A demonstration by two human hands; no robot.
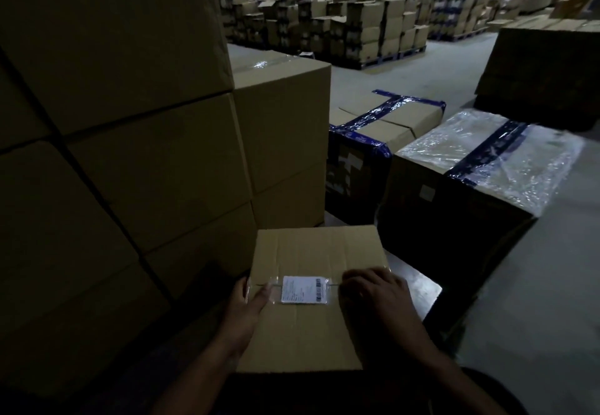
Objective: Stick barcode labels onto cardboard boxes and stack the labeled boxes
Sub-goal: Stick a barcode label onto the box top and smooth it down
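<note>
Box [308, 301]: cardboard, low in front of the person, beside a tall stack [113, 154]. Left hand [251, 304] on its left edge, fingers relaxed; right hand [373, 291] presses its top, fingers loosely curled. Label [304, 289]: white, barcoded, stuck between both hands.

We see a plain tan cardboard box [311, 297] bearing a white rectangular label [304, 289] printed with fine grey text and a black-and-white barcode at its right edge (the print is too small to read). The tall stacked cartons [130, 154] at left look dull brown in shadow. A flat carton [389, 119] is crossed with glossy dark blue tape; a plastic-wrapped box [487, 154] shows shiny whitish film and one navy band. We note the pale grey floor [535, 284].
</note>
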